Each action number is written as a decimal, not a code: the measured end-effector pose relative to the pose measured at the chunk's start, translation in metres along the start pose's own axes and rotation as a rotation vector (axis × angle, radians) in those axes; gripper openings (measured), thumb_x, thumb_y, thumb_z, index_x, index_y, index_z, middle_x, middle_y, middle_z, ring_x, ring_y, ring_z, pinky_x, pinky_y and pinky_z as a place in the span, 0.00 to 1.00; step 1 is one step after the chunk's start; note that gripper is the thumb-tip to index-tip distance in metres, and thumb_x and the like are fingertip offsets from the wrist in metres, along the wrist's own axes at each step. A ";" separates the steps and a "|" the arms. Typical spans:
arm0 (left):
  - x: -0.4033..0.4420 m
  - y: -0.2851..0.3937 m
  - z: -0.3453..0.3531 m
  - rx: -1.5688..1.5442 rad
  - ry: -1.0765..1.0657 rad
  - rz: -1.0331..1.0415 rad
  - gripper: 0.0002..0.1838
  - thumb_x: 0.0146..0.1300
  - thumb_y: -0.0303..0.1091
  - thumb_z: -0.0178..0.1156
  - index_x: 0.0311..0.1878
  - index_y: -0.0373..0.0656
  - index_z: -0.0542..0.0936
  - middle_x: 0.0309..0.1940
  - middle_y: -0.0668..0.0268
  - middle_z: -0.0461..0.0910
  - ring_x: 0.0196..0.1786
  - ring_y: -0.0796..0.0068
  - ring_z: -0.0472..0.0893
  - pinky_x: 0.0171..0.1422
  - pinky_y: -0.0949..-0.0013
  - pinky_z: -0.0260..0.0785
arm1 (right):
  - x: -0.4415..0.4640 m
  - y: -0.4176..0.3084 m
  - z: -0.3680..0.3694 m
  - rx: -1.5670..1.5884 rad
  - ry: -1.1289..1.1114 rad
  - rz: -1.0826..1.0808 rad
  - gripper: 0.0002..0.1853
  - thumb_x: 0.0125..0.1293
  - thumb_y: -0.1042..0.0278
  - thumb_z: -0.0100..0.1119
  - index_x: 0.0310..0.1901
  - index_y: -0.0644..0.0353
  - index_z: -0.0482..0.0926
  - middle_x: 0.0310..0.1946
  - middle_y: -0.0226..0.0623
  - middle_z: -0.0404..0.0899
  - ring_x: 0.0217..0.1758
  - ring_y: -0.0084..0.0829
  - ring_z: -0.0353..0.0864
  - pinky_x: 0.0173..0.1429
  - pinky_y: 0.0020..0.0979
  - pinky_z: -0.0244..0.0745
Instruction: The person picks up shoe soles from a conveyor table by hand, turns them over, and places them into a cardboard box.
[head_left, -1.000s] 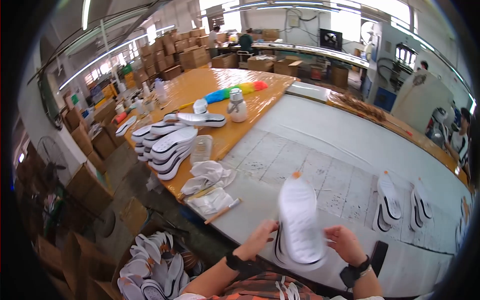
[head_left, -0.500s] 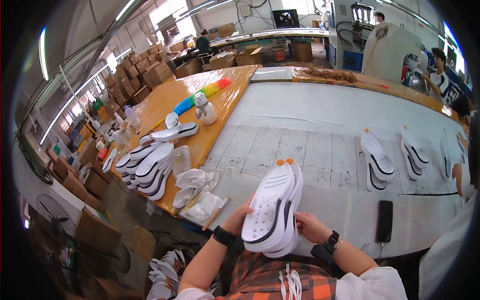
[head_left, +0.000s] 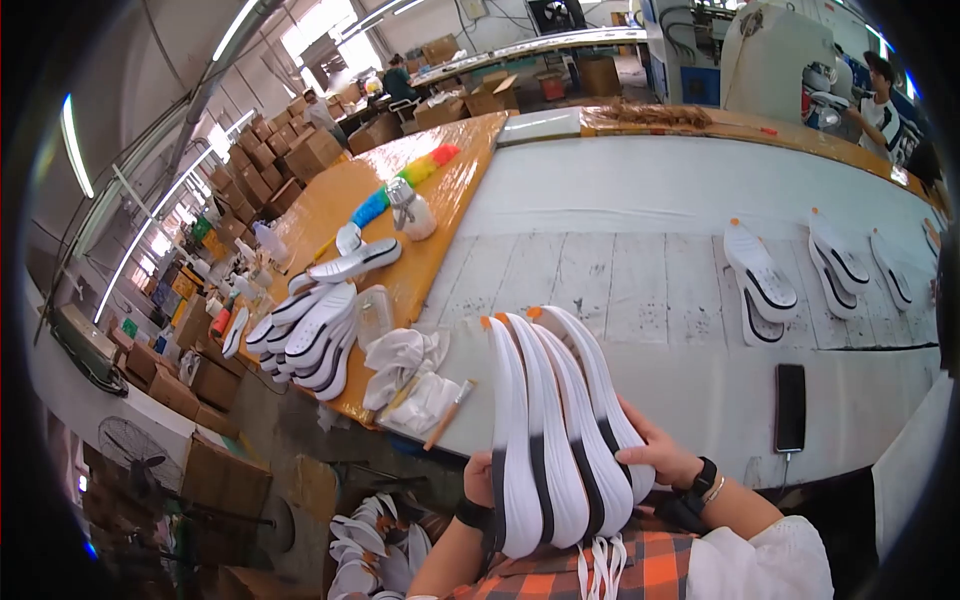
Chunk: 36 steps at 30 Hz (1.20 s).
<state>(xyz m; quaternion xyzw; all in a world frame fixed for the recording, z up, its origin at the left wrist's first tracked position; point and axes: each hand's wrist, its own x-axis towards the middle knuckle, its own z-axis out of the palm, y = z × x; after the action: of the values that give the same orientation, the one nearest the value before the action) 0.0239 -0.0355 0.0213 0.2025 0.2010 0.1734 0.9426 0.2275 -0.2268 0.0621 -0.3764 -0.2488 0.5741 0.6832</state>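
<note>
Several white shoe soles (head_left: 566, 485) with black side stripes and orange tips are held upright on edge, side by side, just in front of my body. My right hand (head_left: 655, 452) grips them from the right, its thumb and fingers closed on the outermost one. At the left side my left hand (head_left: 480, 478) is closed against the soles, with part of its fingers hidden behind them. White cloths (head_left: 408, 360) and a wooden-handled brush (head_left: 450, 415) lie on the table to the left of the soles.
A pile of soles (head_left: 322, 325) lies on the wooden table at left, near a metal-topped bottle (head_left: 410, 210) and a rainbow duster (head_left: 432, 164). More soles (head_left: 765, 275) rest at right, beyond a plugged-in phone (head_left: 790, 408). White pieces (head_left: 365, 555) fill a container below.
The held soles have turned from showing a perforated top face to showing their sides, and more of them are visible. The view has shifted; a person's hand at far right has left it.
</note>
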 end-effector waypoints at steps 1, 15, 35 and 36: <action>0.001 -0.003 -0.001 -0.014 -0.038 0.027 0.19 0.54 0.32 0.44 0.41 0.27 0.77 0.36 0.53 0.80 0.40 0.62 0.81 0.49 0.65 0.73 | 0.000 -0.001 0.000 -0.028 0.007 -0.017 0.49 0.52 0.70 0.63 0.70 0.58 0.41 0.67 0.41 0.49 0.68 0.32 0.53 0.69 0.33 0.50; 0.003 -0.003 0.006 0.612 -0.147 0.262 0.19 0.64 0.31 0.45 0.55 0.31 0.69 0.49 0.57 0.75 0.50 0.66 0.76 0.56 0.65 0.69 | 0.006 -0.024 0.008 -0.100 0.036 -0.007 0.44 0.56 0.69 0.58 0.70 0.58 0.42 0.67 0.41 0.52 0.67 0.31 0.56 0.67 0.32 0.53; 0.030 -0.012 0.030 0.042 -0.237 -0.093 0.28 0.60 0.25 0.53 0.64 0.44 0.58 0.52 0.60 0.72 0.51 0.65 0.77 0.53 0.62 0.73 | -0.001 -0.041 0.030 -1.165 0.114 -0.257 0.41 0.53 0.59 0.63 0.62 0.75 0.54 0.53 0.56 0.68 0.56 0.44 0.70 0.61 0.35 0.62; 0.028 -0.015 0.036 0.024 -0.227 -0.072 0.28 0.61 0.24 0.52 0.65 0.45 0.58 0.53 0.60 0.71 0.51 0.65 0.77 0.53 0.62 0.73 | 0.003 -0.028 0.015 -1.078 0.116 -0.275 0.41 0.53 0.63 0.62 0.63 0.73 0.53 0.54 0.52 0.68 0.57 0.41 0.70 0.62 0.34 0.61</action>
<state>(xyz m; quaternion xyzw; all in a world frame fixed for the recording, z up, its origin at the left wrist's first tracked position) 0.0678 -0.0484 0.0364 0.2248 0.1021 0.1132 0.9624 0.2335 -0.2226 0.0930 -0.6677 -0.5158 0.2496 0.4752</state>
